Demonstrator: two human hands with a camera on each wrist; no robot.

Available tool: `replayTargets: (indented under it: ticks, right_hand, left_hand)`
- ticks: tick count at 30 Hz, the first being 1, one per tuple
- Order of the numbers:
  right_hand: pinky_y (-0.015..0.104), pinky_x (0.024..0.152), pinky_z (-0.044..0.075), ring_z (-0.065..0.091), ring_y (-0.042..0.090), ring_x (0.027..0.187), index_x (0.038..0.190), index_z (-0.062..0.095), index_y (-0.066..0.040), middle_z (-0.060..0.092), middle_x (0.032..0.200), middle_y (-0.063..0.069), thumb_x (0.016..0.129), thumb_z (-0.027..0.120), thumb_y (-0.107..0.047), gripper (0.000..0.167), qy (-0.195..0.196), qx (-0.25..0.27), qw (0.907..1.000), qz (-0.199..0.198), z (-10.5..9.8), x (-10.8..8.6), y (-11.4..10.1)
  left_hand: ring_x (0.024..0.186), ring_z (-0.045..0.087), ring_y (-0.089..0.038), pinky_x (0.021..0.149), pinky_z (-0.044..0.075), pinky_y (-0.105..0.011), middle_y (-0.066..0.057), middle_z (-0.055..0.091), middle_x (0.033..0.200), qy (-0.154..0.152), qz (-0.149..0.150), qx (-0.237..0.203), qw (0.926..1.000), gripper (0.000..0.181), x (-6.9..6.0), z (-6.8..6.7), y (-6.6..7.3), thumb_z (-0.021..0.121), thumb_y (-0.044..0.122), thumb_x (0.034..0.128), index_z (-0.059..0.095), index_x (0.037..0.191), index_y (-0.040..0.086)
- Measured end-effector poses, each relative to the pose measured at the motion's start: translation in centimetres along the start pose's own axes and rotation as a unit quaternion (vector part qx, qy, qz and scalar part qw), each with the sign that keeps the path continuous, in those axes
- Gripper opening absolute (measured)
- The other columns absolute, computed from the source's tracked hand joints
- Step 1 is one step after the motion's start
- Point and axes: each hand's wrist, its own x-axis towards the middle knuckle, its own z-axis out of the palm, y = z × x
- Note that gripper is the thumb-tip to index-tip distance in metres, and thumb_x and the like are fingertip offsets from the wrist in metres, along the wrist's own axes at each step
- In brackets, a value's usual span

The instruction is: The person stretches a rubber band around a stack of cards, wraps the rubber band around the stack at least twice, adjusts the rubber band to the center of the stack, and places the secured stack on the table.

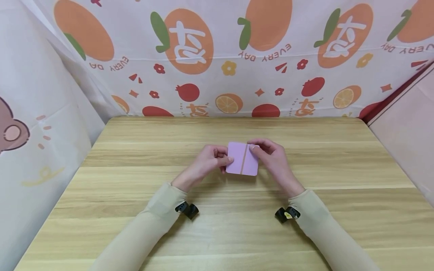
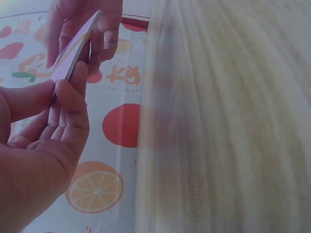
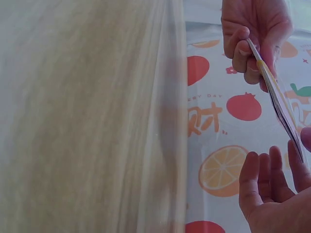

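Note:
A lilac square pad (image 1: 236, 157) with rounded corners is held above the table between both hands. A thin tan-yellow band (image 1: 243, 160) runs across it, right of its middle. Thin layers show along its edge in the right wrist view, but whether it is a notebook or loose sheets I cannot tell. The left hand (image 1: 209, 160) pinches the left edge, thumb on the lilac face and fingers behind. At the upper right corner, the right hand (image 1: 274, 155) pinches the pad between thumb and index finger, its thumb near the band; its other fingers spread loosely.
Beneath the hands lies a wood-grain table (image 1: 234, 233). A white fruit-print cloth (image 1: 135, 37) hangs along its back edge, with more cloth at the left and a pale panel (image 1: 410, 124) at the right. Black wrist cameras (image 1: 187, 210) sit at both cuffs.

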Motion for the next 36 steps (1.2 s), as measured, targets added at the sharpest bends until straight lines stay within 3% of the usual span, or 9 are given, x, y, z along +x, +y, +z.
replayTargets:
  ticks: [5, 15, 23, 36]
  right_hand:
    - [0.023, 0.079, 0.047, 0.056, 0.02, 0.1, 0.112, 0.069, -0.001, 0.066, 0.112, 0.009, 0.094, 0.068, -0.021, 0.027, -0.003, 0.005, 0.9999, -0.012, 0.0, 0.08, -0.08]
    - [0.024, 0.078, 0.05, 0.058, 0.021, 0.105, 0.106, 0.07, 0.004, 0.067, 0.117, 0.013, 0.092, 0.071, -0.02, 0.028, -0.007, 0.003, 1.0, -0.001, -0.17, 0.12, -0.08]
    - [0.026, 0.085, 0.05, 0.059, 0.017, 0.114, 0.103, 0.073, -0.001, 0.069, 0.116, 0.005, 0.09, 0.074, -0.027, 0.029, -0.016, -0.011, 0.9997, 0.016, -0.31, 0.12, 0.15]
    - [0.027, 0.081, 0.051, 0.061, 0.015, 0.11, 0.099, 0.075, -0.006, 0.071, 0.111, 0.002, 0.088, 0.075, -0.032, 0.028, -0.032, -0.038, 0.9987, 0.015, -0.44, -0.04, 0.5]
  left_hand:
    - [0.06, 0.056, -0.016, 0.06, 0.049, -0.036, -0.007, 0.064, 0.072, -0.011, -0.008, 0.002, 0.9999, 0.006, -0.04, 0.13, -0.06, 0.062, -0.002, 0.0919, 0.066, 0.09, -0.006]
    - [0.059, 0.056, -0.016, 0.062, 0.049, -0.038, -0.007, 0.064, 0.071, -0.035, -0.003, 0.015, 0.9993, 0.006, -0.08, 0.33, -0.25, 0.062, -0.002, 0.0921, 0.064, 0.088, -0.006]
    - [0.058, 0.054, -0.016, 0.058, 0.047, -0.035, -0.006, 0.063, 0.069, -0.051, 0.018, 0.037, 0.9978, 0.007, -0.18, 0.16, -0.19, 0.061, -0.004, 0.0923, 0.063, 0.085, -0.005]
    - [0.06, 0.056, -0.02, 0.058, 0.048, -0.037, -0.008, 0.065, 0.072, -0.073, 0.021, 0.054, 0.9956, 0.007, -0.25, -0.13, -0.36, 0.059, -0.005, 0.0919, 0.066, 0.093, -0.007]
